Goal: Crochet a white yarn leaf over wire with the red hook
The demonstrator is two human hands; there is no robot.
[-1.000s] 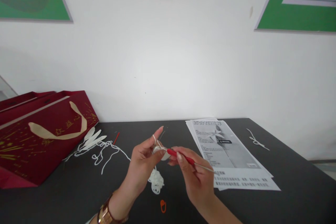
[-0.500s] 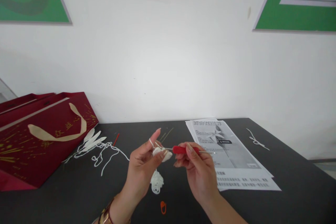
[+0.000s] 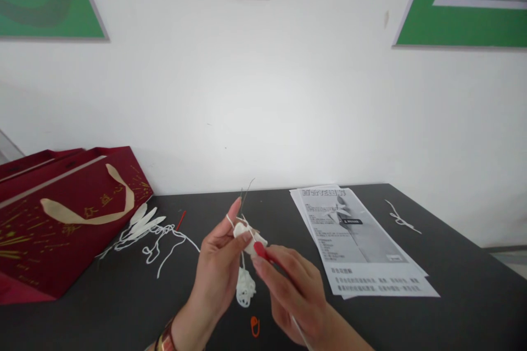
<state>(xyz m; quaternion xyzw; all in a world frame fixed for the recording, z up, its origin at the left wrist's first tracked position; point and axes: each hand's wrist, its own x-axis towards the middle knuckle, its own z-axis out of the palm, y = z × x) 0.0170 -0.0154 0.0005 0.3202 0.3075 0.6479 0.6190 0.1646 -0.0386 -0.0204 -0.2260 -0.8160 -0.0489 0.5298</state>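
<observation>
White crocheted yarn piece [image 3: 242,228], raised above the black desk [image 3: 135,307] between both hands; left to right: dark-red paper bag with cream ribbon handle [image 3: 24,219]; slim white petal-shaped pieces [image 3: 142,223]; left hand [image 3: 220,258], grip narrow, pinching the crocheted piece; loose white yarn bundle [image 3: 246,288] below; right hand [image 3: 298,288], grip holding a red-handled metal crochet hook [image 3: 261,250] against it; printed white paper sheets [image 3: 362,247].

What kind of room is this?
Perhaps a classroom or craft room: there's a black table with white yarn and printed sheets, and green-edged panels on the wall.
</observation>
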